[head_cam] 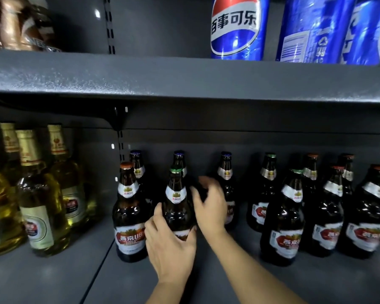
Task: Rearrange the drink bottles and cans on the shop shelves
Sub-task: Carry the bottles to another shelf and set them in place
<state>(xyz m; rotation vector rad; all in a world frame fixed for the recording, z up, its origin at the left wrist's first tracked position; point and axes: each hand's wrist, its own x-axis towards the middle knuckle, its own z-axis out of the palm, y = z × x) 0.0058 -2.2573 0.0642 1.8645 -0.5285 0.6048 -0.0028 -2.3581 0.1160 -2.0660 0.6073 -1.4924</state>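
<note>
Brown beer bottles with red and white labels stand in rows on the lower shelf [92, 279]. My left hand [169, 244] grips the body of a green-capped brown bottle [177, 200] in the front row. Beside it on the left stands an orange-capped bottle [130, 216]. My right hand [210, 202] reaches just right of the green-capped bottle, its fingers and thumb curled round the top of a dark bottle [203, 191] that the hand mostly hides. Behind stand blue-capped bottles [226, 170].
Several more brown bottles [287, 216] crowd the right of the shelf. Clear bottles of yellow drink [37, 207] with gold foil stand at the left. The upper shelf edge [184, 77] hangs close overhead, carrying blue Pepsi cans [237, 27] and a brown jar [13, 23].
</note>
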